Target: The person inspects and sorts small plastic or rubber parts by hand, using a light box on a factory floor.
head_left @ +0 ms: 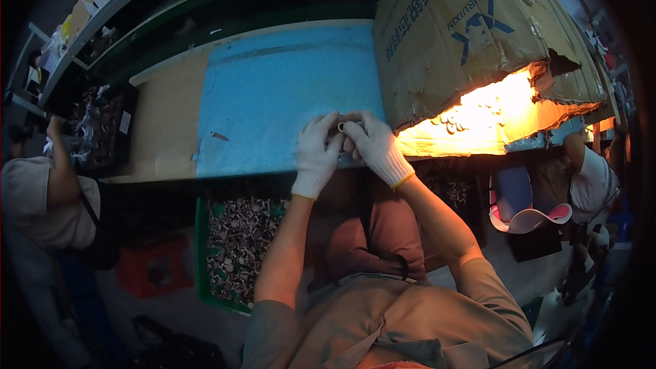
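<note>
My left hand [317, 149] and my right hand [374, 145], both in white knit gloves, meet over the near edge of a blue mat [294, 82]. Pinched between their fingertips is a small metal part with a ring-shaped end [341, 127]; the fingers cover the rest of it. The fingers of both hands are closed around this part. To the left of my hands, a small dark sliver [219, 136] lies on the mat.
A torn cardboard box [437, 48] stands to the right, brightly lit inside over several small parts [471, 119]. Below the table, a green crate [202, 246] holds many metal parts. A black bin [123, 126] and a co-worker's arm [60, 164] are at left; another person [593, 178] sits right.
</note>
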Available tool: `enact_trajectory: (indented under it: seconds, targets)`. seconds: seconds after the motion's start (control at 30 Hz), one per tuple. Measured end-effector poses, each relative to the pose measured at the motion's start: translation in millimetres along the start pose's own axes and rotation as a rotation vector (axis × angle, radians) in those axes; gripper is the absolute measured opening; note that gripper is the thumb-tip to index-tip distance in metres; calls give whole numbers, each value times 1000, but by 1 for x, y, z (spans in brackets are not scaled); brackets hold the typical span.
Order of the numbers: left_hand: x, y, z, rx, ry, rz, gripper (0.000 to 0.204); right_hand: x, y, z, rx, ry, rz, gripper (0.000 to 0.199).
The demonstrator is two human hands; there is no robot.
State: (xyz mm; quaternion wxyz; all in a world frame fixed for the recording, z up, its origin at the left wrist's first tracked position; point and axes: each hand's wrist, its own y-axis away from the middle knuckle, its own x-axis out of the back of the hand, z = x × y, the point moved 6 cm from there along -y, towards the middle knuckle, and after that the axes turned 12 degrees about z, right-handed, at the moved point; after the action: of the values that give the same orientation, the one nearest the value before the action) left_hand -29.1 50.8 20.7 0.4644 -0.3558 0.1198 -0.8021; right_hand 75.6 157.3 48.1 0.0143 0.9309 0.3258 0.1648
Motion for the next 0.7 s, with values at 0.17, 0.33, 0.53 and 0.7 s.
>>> enact_trajectory:
  seconds: [0.17, 0.33, 0.53, 0.7]
  targets:
    - [2, 7, -6, 26, 64, 32, 51, -16, -8, 2, -57, -101, -157, 40]
    - [-2, 8, -3, 18, 68, 19, 53, -15, -15, 13, -98, -46, -91, 38]
    - [-3, 9, -25, 243, 334, -135, 51, -27, -2, 6, 604, 657, 153, 31]
    - [-14, 4, -13, 235, 277, -156, 49, -7, 29, 34, 190, 25, 415, 32]
